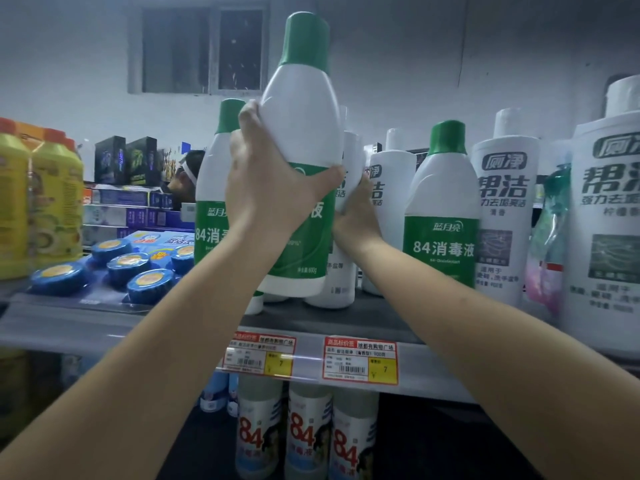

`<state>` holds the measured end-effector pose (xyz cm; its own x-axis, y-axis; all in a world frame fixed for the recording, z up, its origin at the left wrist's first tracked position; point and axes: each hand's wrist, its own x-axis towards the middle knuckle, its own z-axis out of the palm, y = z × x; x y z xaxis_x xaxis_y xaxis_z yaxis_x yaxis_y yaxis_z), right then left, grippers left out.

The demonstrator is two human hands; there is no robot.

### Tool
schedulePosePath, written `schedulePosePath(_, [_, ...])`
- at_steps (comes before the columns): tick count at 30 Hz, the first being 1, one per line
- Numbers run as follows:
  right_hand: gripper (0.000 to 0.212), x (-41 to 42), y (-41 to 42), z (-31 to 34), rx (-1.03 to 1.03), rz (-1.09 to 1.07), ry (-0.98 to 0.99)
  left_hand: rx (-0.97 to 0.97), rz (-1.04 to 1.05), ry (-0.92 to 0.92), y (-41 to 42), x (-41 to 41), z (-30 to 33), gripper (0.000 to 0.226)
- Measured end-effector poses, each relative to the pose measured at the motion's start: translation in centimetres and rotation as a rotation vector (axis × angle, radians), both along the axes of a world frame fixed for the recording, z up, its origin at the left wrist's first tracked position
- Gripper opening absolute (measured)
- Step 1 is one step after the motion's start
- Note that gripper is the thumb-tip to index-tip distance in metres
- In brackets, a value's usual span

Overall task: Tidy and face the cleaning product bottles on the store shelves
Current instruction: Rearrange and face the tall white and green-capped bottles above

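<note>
Shelf [194, 327] runs across mid frame, price tags on its front edge, crowded with cleaning product bottles.

Biggest item: large white toilet-cleaner bottle [604, 216] at right edge, standing on the shelf. Next, the green-capped disinfectant bottle [304, 140] at centre frame, lifted clear of the shelf and tilted slightly, cap toward upper centre. Left hand [273, 188] is wrapped around its waist, thumb on the label's right side, fingers round the left shoulder: firm grasp on that bottle. Label faces the camera, partly covered by the hand.

Matching green-label bottles stand at left behind the wrist [211, 209] and at right [441, 216]. Right hand [356, 216] reaches just behind and right of the lifted one, fingers curled around a slim white bottle [349, 174] standing on the shelf; looks like a grasp, though the lifted bottle hides part of it.

Handling, judged: rigid smooth plastic, likely full, so fairly heavy and top-steady only if gripped mid-body. Glossy surface could slip; the waist below the shoulder taper is the best hold, not the cap. Not fragile, but knocks neighbours over easily in this tight row.

Smallest: blue round toilet blocks [128, 265] at lower left.
</note>
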<state>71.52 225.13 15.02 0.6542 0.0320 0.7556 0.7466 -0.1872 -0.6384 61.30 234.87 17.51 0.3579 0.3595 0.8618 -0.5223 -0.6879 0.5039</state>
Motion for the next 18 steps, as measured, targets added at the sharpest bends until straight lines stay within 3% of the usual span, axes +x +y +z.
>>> schedulePosePath(6, [0.05,-0.3,-0.1,0.4,-0.056,-0.016,0.049,0.007,-0.029,0.015,-0.5,0.4,-0.4,0.099])
schedulePosePath(9, [0.065,-2.0,-1.1,1.0,-0.12,-0.041,0.064,0.004,-0.052,0.017,-1.0,0.5,-0.4,0.101])
schedulePosePath(14, [0.051,-4.3,-4.4,2.0,-0.111,-0.038,0.066,-0.003,-0.112,0.001,-2.2,0.4,-0.2,0.1])
schedulePosePath(18, [0.04,-6.5,-6.0,2.6,-0.108,0.111,0.169,0.008,-0.154,-0.011,-3.9,0.2,0.0,0.101])
